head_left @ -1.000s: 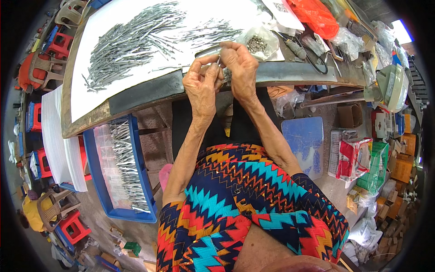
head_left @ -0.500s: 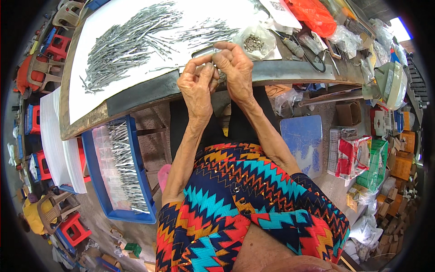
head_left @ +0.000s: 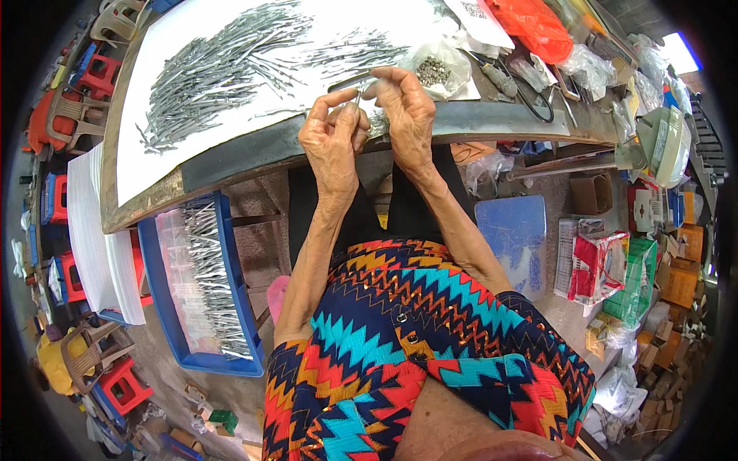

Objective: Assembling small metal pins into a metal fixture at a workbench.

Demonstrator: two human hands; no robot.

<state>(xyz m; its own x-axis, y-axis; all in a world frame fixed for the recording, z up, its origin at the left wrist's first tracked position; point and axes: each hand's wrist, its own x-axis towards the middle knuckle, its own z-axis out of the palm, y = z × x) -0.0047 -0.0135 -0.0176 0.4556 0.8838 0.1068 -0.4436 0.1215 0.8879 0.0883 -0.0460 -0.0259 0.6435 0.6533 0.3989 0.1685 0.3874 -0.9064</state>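
Over the front edge of the table, my left hand (head_left: 332,150) pinches a thin metal piece (head_left: 357,97) between thumb and index finger. My right hand (head_left: 409,115) is close beside it, thumb and fingers drawn together near the top of that piece; whatever it grips is too small to make out. Just below, between the hands, shows a little cluster of small metal parts (head_left: 378,121). Beyond them, a large pile of thin grey metal strips (head_left: 215,73) and a smaller pile of strips (head_left: 354,52) lie on a white sheet (head_left: 142,173). A clear bag (head_left: 461,67) holds small metal fittings (head_left: 432,72).
Below the table on the left stands a blue tray (head_left: 254,338) of similar strips. An orange-red plastic bag (head_left: 530,27), a black cable (head_left: 547,111) and loose tools crowd the table's right. A lamp-like grey-green housing (head_left: 661,146) juts in at right.
My hands have drawn slightly apart, the right one shifting a little to the right. The thin metal piece in my left fingers now shows more plainly.
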